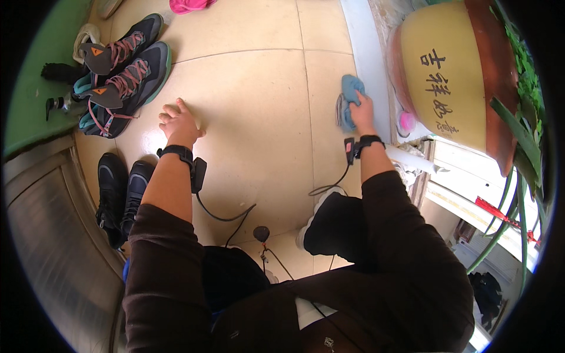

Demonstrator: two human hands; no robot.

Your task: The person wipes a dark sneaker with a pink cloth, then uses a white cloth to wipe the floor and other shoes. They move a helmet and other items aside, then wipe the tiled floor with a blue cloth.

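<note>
My right hand (pixel 363 112) is on a bunched blue cloth (pixel 352 86) lying against the tiled floor, with the forefinger stretched along it. Grey, striped-looking fabric (pixel 339 110) shows at the cloth's left side. To the left, my left hand (pixel 178 125) is empty, its fingers apart, over or on the floor tiles (pixel 247 114); contact cannot be told. Nearest to it stands a pair of dark sneakers (pixel 132 84) with pink laces and teal linings. Both wrists wear black straps with small cabled devices.
Black shoes (pixel 112 189) stand by a framed door panel (pixel 48 220) at left. A pump bottle (pixel 66 104) is behind the sneakers. At right, a large yellow-and-brown plant pot (pixel 446 79) bearing writing rises beside a pale sill (pixel 368 48). Something pink (pixel 190 4) lies at the far edge.
</note>
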